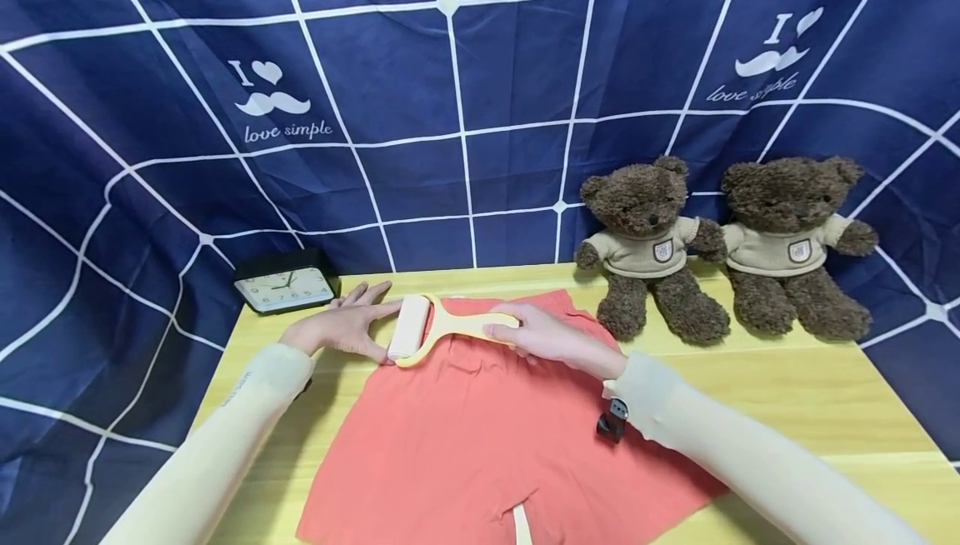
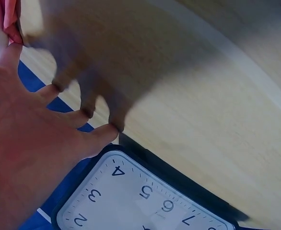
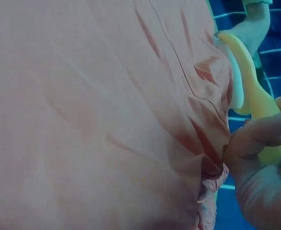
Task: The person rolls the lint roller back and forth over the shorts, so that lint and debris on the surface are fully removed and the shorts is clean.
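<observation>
A pair of coral-red shorts point(image 1: 480, 428) lies spread on the wooden table, its waistband toward the back. My right hand point(image 1: 551, 335) grips the yellow handle of a lint roller point(image 1: 468, 325), fingers curled round it in the right wrist view. The white roll point(image 1: 410, 327) lies over the waistband's left corner. Beside that corner, my left hand point(image 1: 337, 328) rests with fingers spread, thumb by the end of the roll. In the left wrist view, the fingertips of that left hand point(image 2: 30, 139) touch the tabletop and the thumb meets the red cloth point(image 2: 11, 21).
A black-framed clock point(image 1: 288, 287) stands just left of my left hand. Two brown teddy bears in beige sweaters, one nearer point(image 1: 648, 253) and one farther right point(image 1: 795, 249), sit at the back right. Blue checked cloth point(image 1: 517, 70) hangs behind the table point(image 1: 817, 395).
</observation>
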A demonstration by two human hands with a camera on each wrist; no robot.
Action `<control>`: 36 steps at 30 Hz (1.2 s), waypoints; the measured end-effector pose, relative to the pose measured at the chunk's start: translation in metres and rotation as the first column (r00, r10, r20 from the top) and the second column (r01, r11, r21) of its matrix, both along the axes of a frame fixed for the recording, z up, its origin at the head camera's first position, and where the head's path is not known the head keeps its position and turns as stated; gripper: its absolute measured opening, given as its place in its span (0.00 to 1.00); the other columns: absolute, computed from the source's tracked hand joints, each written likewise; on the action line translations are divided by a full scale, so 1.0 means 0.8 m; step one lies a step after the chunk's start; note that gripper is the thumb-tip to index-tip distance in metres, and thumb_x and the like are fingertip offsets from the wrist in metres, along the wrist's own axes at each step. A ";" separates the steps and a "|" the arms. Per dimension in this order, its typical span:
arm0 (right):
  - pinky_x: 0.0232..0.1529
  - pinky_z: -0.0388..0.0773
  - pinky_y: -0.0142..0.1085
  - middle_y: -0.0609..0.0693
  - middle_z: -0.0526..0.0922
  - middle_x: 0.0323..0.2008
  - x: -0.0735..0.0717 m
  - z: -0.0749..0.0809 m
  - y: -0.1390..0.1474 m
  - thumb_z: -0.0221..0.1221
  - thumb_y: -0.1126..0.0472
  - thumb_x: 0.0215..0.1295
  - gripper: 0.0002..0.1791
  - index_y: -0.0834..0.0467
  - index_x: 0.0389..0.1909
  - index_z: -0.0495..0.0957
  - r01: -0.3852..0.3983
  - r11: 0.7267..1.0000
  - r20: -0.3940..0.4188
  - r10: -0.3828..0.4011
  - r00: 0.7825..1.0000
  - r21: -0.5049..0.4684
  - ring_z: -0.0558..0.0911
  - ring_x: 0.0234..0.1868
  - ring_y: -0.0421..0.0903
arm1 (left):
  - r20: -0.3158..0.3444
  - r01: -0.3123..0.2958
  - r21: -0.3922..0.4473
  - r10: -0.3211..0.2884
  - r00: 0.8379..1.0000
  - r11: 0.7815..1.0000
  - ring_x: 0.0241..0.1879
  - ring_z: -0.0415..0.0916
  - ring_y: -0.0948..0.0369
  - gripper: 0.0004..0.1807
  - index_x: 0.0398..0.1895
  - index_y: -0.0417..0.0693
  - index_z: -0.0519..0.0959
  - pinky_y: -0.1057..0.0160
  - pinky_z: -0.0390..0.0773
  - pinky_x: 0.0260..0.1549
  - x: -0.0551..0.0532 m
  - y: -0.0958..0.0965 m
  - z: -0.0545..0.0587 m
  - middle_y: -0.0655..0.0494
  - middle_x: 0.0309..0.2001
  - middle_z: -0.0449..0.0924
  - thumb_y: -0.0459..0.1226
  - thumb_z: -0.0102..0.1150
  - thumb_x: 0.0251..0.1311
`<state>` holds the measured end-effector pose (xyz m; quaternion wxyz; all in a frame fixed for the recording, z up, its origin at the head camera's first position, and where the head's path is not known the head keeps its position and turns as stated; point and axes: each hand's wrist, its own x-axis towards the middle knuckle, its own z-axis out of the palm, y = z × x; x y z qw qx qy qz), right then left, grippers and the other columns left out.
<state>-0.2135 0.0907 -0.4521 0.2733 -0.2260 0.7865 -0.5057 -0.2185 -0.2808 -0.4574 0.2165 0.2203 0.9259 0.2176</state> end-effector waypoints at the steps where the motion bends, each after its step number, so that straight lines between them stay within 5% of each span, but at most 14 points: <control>1: 0.19 0.68 0.36 0.46 0.68 0.18 0.000 0.000 0.001 0.62 0.50 0.82 0.14 0.56 0.53 0.84 -0.003 1.000 -0.004 0.003 1.000 -0.004 0.67 0.16 0.41 | 0.001 0.001 0.004 -0.001 1.000 1.000 0.83 0.33 0.28 0.62 0.84 0.48 0.67 0.14 0.39 0.67 0.000 0.001 0.001 0.40 0.88 0.41 0.63 0.80 0.48; 8: 0.16 0.67 0.35 0.43 0.67 0.16 -0.012 -0.011 0.013 0.62 0.45 0.81 0.17 0.51 0.57 0.85 -0.021 1.000 -0.046 0.021 0.999 0.006 0.67 0.13 0.40 | 0.004 0.012 -0.039 -0.012 1.000 0.999 0.83 0.33 0.26 0.61 0.86 0.55 0.65 0.14 0.40 0.67 -0.004 0.002 -0.002 0.40 0.88 0.40 0.66 0.78 0.51; 15: 0.18 0.64 0.34 0.45 0.67 0.15 -0.011 0.007 0.019 0.64 0.52 0.79 0.15 0.58 0.56 0.84 0.020 0.999 0.032 -0.021 0.999 0.034 0.64 0.14 0.40 | 0.039 0.013 -0.078 -0.010 0.999 0.997 0.82 0.34 0.24 0.61 0.88 0.58 0.61 0.16 0.41 0.69 -0.001 0.008 0.011 0.34 0.87 0.40 0.65 0.78 0.53; 22: 0.17 0.61 0.32 0.47 0.69 0.19 -0.020 0.012 0.043 0.63 0.54 0.81 0.15 0.59 0.57 0.84 0.013 0.999 0.037 -0.014 0.999 0.037 0.64 0.16 0.39 | 0.014 0.016 -0.069 -0.015 1.000 0.997 0.83 0.32 0.26 0.64 0.89 0.71 0.56 0.16 0.41 0.68 -0.008 0.000 -0.012 0.37 0.88 0.37 0.70 0.77 0.50; 29: 0.16 0.60 0.30 0.44 0.66 0.17 -0.023 0.013 0.064 0.63 0.59 0.80 0.15 0.63 0.59 0.83 0.000 0.999 0.075 -0.003 0.997 0.034 0.62 0.13 0.37 | 0.055 0.009 -0.101 -0.003 0.998 0.995 0.82 0.31 0.25 0.62 0.90 0.63 0.56 0.16 0.41 0.69 -0.004 0.010 0.003 0.34 0.88 0.36 0.62 0.79 0.54; 36: 0.18 0.61 0.31 0.44 0.66 0.20 -0.024 0.021 0.088 0.60 0.55 0.81 0.18 0.64 0.61 0.81 -0.036 0.998 0.050 0.033 0.998 0.060 0.62 0.15 0.37 | 0.056 -0.003 -0.113 0.009 0.998 0.994 0.84 0.27 0.29 0.70 0.90 0.72 0.53 0.18 0.38 0.70 -0.024 -0.005 -0.037 0.41 0.89 0.30 0.75 0.77 0.44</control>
